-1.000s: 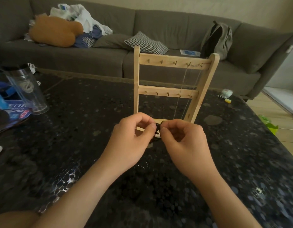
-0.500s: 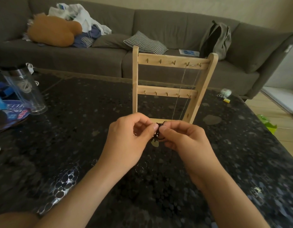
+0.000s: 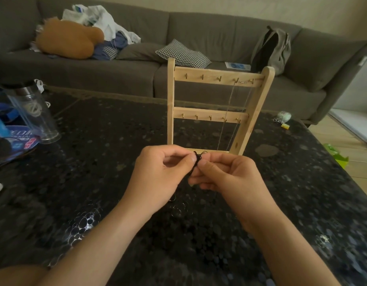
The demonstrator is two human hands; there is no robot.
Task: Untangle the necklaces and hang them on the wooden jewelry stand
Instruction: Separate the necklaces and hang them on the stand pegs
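A: Start with the big things; what has changed from a moment ago?

B: Little; the grey sofa (image 3: 120, 65) sits behind as before, and the dark speckled table (image 3: 96, 166) fills the foreground; the wooden jewelry stand (image 3: 214, 109) stands upright on it in the same spot, beyond the hands; both hands have stayed close together in front of the stand's base, though the pale tag that dangled under the knot half a second ago is now hidden or gone from sight.

A: And what hangs on the stand?

B: A thin chain (image 3: 230, 112) runs down from the hooks at the right end of the top bar, crossing the lower bar; it is too fine to trace to its bottom end.

A: The hands, then?

B: The left hand (image 3: 158, 178) pinches thumb against forefinger on the left side of a black tangled necklace (image 3: 196, 162); the right hand (image 3: 230, 178) pinches the same knot from the right, fingers curled in; both are closed on it.

A: Where does the tangle lie relative to those pinches?

B: Squarely between the two thumb tips, raised off the table, just in front of the stand's bottom rail; a short dark strand trails down between the hands; near the left wrist, a small ring-like bit (image 3: 172, 200) lies on the table, too blurred to name.
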